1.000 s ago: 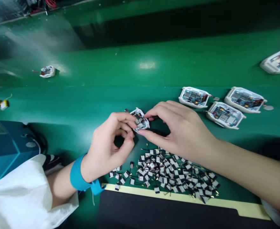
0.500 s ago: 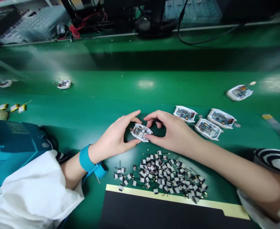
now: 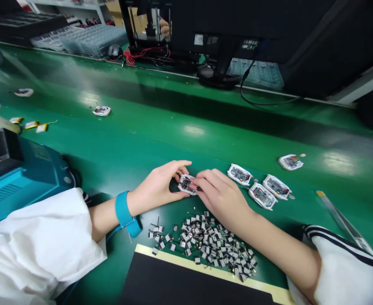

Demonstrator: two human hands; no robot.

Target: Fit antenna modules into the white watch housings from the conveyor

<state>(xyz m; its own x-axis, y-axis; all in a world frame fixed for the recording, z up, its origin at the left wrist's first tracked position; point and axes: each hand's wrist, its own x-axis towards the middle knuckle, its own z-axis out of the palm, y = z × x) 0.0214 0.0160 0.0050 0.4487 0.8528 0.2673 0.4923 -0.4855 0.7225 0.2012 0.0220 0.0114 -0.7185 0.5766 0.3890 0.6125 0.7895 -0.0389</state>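
Observation:
My left hand (image 3: 157, 185) grips a small white watch-like case (image 3: 184, 184) by its edge between thumb and fingers. An exposed circuit board faces up inside it. Over the right part of this case, my right hand (image 3: 226, 197) is closed, its fingertips pinching a small dark part (image 3: 199, 188) whose kind I cannot make out. Those fingers hide part of the board. Just below the hands lies a heap of small black-and-silver components (image 3: 219, 243) with short leads. To the right of my right hand sit several similar open cases (image 3: 239, 174) with boards inside.
A black mat with a pale yellow edge (image 3: 173, 257) lies in front. Tweezers (image 3: 341, 218) rest at right. A teal machine (image 3: 30, 169) stands at left, with yellow-wrapped batteries (image 3: 31, 124) behind it. A monitor stand (image 3: 219, 78) and clear trays (image 3: 94, 40) are at the back.
My right hand has moved its fingertips from the case's right edge onto the board, and the small dark part is now close to it. The view has tilted up and turned.

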